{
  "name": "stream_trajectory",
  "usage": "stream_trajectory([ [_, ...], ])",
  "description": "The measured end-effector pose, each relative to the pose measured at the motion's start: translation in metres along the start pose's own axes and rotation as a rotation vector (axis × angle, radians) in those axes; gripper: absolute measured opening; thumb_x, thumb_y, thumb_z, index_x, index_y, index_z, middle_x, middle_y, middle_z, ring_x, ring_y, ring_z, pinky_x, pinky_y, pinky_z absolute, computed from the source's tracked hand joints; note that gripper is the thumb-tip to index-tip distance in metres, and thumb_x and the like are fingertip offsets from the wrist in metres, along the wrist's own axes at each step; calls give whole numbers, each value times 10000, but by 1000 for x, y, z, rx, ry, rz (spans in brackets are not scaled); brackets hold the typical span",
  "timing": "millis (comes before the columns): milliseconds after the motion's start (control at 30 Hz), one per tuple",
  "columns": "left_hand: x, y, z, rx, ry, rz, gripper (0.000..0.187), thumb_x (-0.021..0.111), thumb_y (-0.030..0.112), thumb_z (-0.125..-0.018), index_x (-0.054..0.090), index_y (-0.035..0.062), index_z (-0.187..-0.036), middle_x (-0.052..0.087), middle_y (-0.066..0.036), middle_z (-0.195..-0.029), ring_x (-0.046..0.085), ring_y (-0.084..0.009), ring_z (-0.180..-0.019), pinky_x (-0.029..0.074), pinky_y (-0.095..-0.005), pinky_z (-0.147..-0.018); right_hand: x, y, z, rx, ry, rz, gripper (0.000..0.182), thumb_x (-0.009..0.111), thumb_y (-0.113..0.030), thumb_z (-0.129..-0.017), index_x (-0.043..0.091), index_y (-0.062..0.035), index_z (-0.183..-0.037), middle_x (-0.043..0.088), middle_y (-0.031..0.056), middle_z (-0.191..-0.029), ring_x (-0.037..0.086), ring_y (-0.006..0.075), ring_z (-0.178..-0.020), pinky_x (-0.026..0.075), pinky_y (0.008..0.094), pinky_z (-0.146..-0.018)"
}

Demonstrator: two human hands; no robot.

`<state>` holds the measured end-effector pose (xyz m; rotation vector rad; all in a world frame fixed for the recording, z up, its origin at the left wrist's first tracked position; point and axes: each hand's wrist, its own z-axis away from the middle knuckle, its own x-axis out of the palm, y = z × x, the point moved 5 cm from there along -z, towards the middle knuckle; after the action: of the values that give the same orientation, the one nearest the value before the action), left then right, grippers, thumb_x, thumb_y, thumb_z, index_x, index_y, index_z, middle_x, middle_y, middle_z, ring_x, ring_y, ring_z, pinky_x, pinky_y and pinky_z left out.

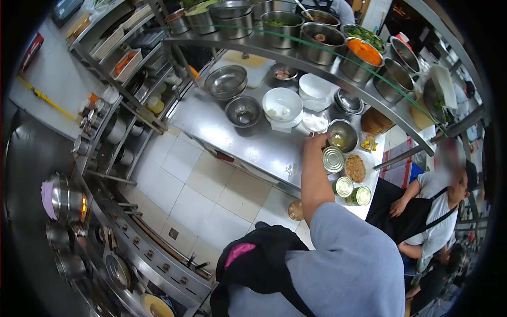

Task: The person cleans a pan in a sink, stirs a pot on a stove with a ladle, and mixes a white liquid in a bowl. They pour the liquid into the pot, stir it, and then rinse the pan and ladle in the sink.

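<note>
My right hand (317, 140) is at the left rim of a small metal bowl (343, 136) that holds a pale, shiny liquid. Its fingers are small and partly hidden, so their grip cannot be made out. Just behind it is a dish of white powder (315, 121). Nearby stand a can (332, 159), two more cans (343, 186), (362, 195), and a container of brown crumbs (355, 168). White bowls (282, 107) and metal bowls (243, 111) rest farther left on the steel table (211, 124). My left hand is out of view.
Above the table runs a steel shelf (243, 39) of metal pots, one with orange food (364, 52). A rack (124, 95) stands at left, a stove (153, 259) at lower left. A co-worker (435, 211) is at right; another person's torso (343, 10) shows behind the shelf.
</note>
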<state>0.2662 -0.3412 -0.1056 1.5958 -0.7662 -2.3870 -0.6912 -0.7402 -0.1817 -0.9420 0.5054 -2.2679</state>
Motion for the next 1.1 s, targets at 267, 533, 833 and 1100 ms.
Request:
stream_trajectory([
  [267, -15, -114, -103, 283, 91, -155, 786, 565, 28, -779, 315, 67, -1522, 593, -112, -754, 577, -184, -566, 482, -341, -452, -107, 94, 164, 31, -826, 770, 313, 561, -358, -994, 533, -117, -1193, 599, 45, -1179, 666, 223, -844, 548, 335, -681],
  [533, -20, -61, -2, 24, 483, -59, 622, 661, 165, -794, 524, 27, -1384, 660, -271, -1119, 660, -418, -1000, 518, -443, -899, -257, 160, 300, 489, -1549, 1355, 267, 591, -352, -995, 561, -114, -1113, 567, 5, -1016, 616, 133, -785, 512, 274, -642],
  [833, -10, -29, -33, -172, 437, 20, 562, 614, 231, -914, 480, 73, -1436, 632, -251, -1231, 618, -428, -1101, 485, -476, -941, -298, 242, 263, 577, -1832, 2286, 199, 585, -285, -960, 553, -107, -1041, 577, 26, -948, 630, 198, -686, 542, 353, -546],
  [1100, -10, -6, -35, -19, 316, 61, 501, 590, 227, -945, 500, 163, -1434, 686, -233, -1049, 656, -432, -945, 516, -501, -807, -289, 258, 216, 386, -1357, 2417, 140, 547, -236, -898, 563, -101, -926, 538, 48, -753, 571, 192, -608, 491, 348, -509],
])
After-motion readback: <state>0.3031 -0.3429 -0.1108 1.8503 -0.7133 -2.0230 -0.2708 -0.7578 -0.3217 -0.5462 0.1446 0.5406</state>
